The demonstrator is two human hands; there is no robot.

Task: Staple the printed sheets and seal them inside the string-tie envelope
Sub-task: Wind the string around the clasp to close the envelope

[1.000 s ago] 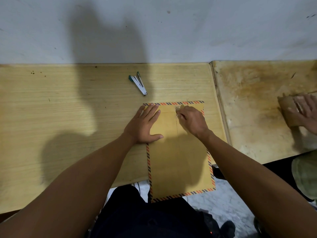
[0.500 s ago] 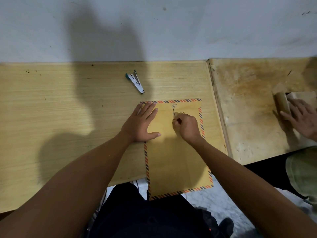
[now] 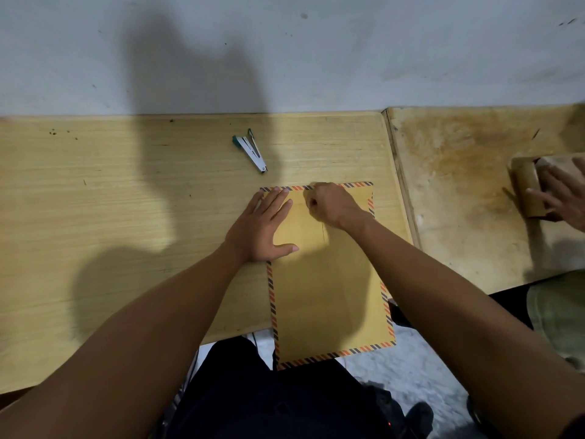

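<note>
A tan string-tie envelope (image 3: 329, 296) with a striped orange-and-dark border lies flat on the yellow wooden desk (image 3: 110, 217), its lower end overhanging the desk's front edge. My left hand (image 3: 264, 229) lies flat on the envelope's upper left part, fingers spread. My right hand (image 3: 332, 202) is at the envelope's top edge with fingers pinched, holding the thin tie string, a dark strand of which (image 3: 323, 231) trails down below it. The printed sheets are not visible. A small white and green stapler (image 3: 250, 149) lies on the desk beyond the envelope.
A worn, stained second table (image 3: 459, 191) adjoins on the right. Another person's hand (image 3: 560, 194) rests there on a brown rolled paper (image 3: 527, 185). A grey wall runs along the desks' far edge. My dark-clothed lap is below the desk.
My right hand has moved up from the middle of the flap to the envelope's top edge, drawing the string with it. My left hand has stayed pressing the envelope.
</note>
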